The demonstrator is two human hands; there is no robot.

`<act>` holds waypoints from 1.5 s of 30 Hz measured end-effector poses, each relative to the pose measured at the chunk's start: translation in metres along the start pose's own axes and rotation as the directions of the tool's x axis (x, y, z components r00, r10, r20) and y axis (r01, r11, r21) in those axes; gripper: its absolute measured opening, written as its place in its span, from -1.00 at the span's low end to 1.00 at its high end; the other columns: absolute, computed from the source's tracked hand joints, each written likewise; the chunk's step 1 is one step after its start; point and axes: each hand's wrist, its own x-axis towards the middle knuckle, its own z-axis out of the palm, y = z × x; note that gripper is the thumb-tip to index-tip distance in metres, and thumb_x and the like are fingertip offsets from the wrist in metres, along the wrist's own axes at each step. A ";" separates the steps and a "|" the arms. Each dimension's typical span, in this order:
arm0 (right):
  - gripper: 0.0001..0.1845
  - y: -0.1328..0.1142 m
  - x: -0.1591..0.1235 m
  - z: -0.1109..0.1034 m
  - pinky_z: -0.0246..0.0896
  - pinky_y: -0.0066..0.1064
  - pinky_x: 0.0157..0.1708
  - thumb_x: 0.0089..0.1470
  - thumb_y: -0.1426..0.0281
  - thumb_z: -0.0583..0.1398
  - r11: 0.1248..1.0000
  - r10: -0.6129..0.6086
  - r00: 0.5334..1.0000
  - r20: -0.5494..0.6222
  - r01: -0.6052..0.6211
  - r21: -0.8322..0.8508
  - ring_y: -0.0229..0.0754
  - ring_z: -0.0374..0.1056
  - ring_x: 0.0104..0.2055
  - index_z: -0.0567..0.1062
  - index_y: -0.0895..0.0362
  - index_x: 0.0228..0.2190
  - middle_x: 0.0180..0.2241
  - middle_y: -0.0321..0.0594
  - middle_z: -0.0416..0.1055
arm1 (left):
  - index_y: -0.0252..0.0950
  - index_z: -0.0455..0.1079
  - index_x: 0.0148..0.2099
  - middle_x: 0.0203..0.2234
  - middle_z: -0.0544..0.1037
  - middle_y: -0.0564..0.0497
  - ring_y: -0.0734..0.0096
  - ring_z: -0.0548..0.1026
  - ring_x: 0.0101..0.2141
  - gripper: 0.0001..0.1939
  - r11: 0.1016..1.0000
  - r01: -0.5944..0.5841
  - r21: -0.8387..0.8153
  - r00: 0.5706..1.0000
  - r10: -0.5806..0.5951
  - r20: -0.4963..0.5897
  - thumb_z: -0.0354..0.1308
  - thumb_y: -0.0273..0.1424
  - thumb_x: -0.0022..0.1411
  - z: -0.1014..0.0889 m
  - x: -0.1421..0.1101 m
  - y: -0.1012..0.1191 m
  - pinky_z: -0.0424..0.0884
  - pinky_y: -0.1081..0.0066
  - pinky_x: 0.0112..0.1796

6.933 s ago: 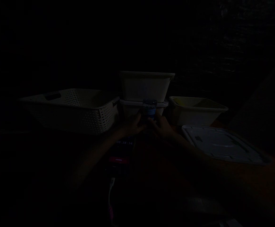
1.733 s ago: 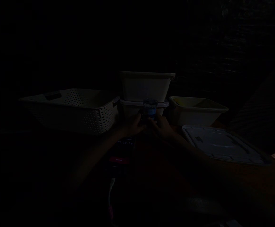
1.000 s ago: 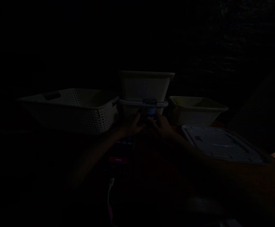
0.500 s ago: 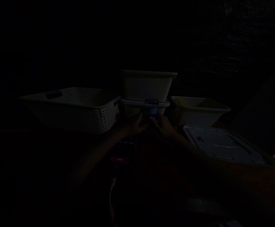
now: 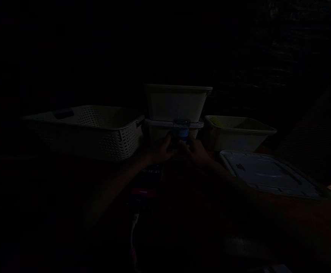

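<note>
In very dim light, a clear round container with a blue band [image 5: 181,132] stands upright at the middle of the head view. My left hand [image 5: 160,150] closes in on it from the left, with the thumb stretched towards its base. From the other side, my right hand [image 5: 197,152] is wrapped against it, its thumb and fingertips on the blue part. Darkness hides most of the fingers and the lower end of the container.
Two stacked white tubs [image 5: 176,102] stand behind. A perforated white basket [image 5: 120,142] is at left. An open tub [image 5: 236,140] and a pale lid [image 5: 267,174] lie at right. A phone [image 5: 146,182] showing a timer, with a cable [image 5: 132,231], lies in front.
The digits on the phone's timer have advanced. My hands and the container stay in nearly the same place; the whole view has shifted very slightly.
</note>
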 end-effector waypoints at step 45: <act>-0.50 0.001 -0.001 0.001 0.27 -0.34 -0.40 0.14 0.09 0.04 1.000 -0.017 1.000 -0.014 0.017 0.017 -0.07 0.42 -0.33 0.27 0.20 -0.03 -0.29 -0.06 0.47 | -0.38 0.11 0.12 -0.15 0.47 -0.22 0.05 0.42 -0.06 -0.47 1.000 -0.010 -0.018 1.000 0.010 -0.012 0.08 -0.27 0.14 0.002 0.001 -0.003 0.38 0.11 -0.11</act>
